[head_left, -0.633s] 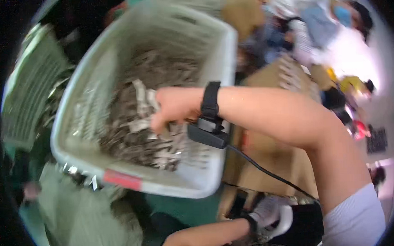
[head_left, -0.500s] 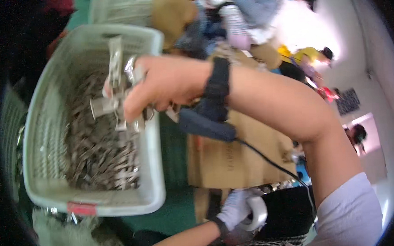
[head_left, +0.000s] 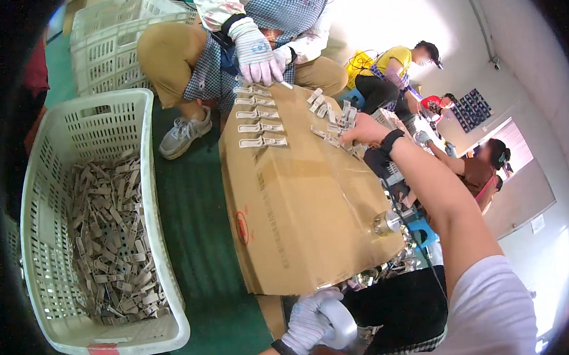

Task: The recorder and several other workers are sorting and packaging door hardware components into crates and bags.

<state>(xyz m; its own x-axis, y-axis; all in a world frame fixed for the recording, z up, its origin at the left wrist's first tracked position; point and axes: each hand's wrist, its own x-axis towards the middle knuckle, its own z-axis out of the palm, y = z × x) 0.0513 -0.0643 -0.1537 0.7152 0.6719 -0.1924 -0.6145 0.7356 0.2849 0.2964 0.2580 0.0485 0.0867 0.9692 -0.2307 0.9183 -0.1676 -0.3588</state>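
My bare right hand (head_left: 366, 132), with a black band at the wrist, is at the far right part of a cardboard sheet (head_left: 299, 227). Its fingers curl round a few pale clips (head_left: 345, 114); more clips (head_left: 319, 103) lie loose beside them. Along the sheet's far left side, several clips (head_left: 261, 128) lie in a neat row of pairs. Close to my body, my left hand (head_left: 306, 321), in a striped glove, grips a roll of white tape (head_left: 338, 325) by the sheet's near edge.
A white plastic basket (head_left: 165, 271) full of clips stands on the green floor at left. Across the sheet a co-worker's gloved hands (head_left: 257, 58) rest by the row. A metal-and-clear object (head_left: 386, 222) sits at the sheet's right edge. Other people work at back right.
My right hand has moved from above the basket, carrying clips, across to the cardboard's far right. My view has shifted right; the left hand still holds the tape roll.
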